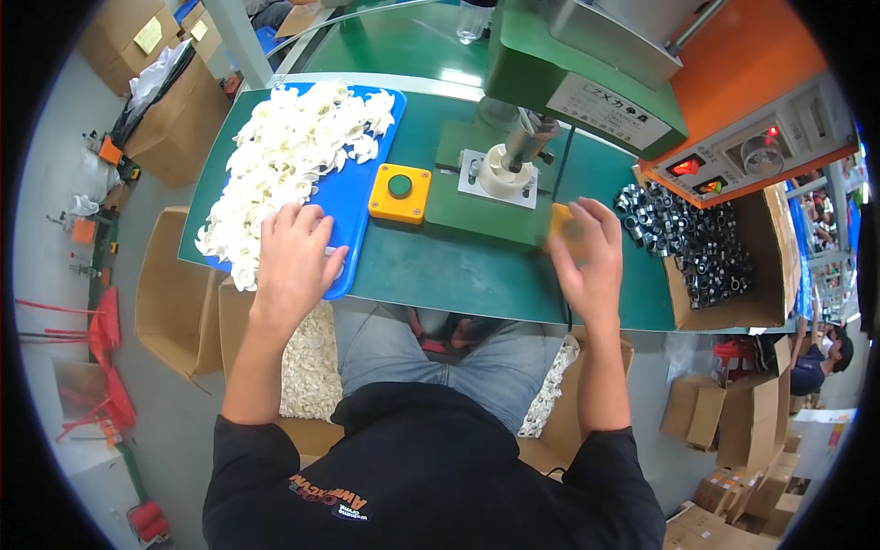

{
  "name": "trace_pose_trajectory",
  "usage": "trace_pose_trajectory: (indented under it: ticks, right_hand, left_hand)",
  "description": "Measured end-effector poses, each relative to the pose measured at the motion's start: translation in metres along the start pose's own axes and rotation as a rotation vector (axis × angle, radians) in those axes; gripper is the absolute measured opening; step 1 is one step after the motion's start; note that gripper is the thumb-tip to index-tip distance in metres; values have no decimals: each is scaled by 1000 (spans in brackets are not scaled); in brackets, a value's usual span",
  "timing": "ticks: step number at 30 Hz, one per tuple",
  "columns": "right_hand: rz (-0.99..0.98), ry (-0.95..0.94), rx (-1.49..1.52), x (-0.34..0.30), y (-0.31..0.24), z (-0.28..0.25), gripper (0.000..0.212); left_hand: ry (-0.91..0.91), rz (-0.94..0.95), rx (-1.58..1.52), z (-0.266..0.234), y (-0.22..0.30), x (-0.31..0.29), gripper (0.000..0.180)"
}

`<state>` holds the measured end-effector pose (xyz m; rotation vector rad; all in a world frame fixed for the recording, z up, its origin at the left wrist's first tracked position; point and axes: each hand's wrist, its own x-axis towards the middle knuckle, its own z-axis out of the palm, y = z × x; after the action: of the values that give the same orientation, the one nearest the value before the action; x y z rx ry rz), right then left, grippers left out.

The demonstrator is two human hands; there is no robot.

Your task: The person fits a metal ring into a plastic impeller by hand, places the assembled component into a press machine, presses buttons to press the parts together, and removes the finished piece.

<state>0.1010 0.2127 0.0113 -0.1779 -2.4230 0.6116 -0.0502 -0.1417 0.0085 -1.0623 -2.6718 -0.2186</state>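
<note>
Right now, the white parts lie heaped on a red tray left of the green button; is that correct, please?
Not quite: the head view shows the tray is blue, not red; the white parts do lie heaped on it, left of the green button.

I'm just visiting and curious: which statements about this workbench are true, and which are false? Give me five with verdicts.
1. The left hand is over the blue tray of white parts. True.
2. The yellow box beside the tray has a red button. False: the yellow box's button is green.
3. The green machine stands right of the tray. True.
4. The dark, shiny parts lie left of the tray. False: those parts lie right of the green machine.
5. The right hand is over the white parts. False: that hand is at a second yellow box, partly hiding it.
</note>
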Motion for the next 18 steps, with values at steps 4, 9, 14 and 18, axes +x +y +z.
trace_pose_trajectory:
  ticks: [4,9,14,18]
  right_hand:
    - [8,15,67,22,-11,10,51]
    - [36,3,231,49,-17,29,66]
    - [11,125,345,84,-35,43,60]
    - [143,133,372,94,-39,52,48]
  left_hand:
    - [-60,25,3,-2,1,1,32]
    - [70,-35,40,-15,-3,1,33]
    - [21,-108,40,-18,-13,-4,34]
    - [-19,-96,-33,-15,-16,-4,34]
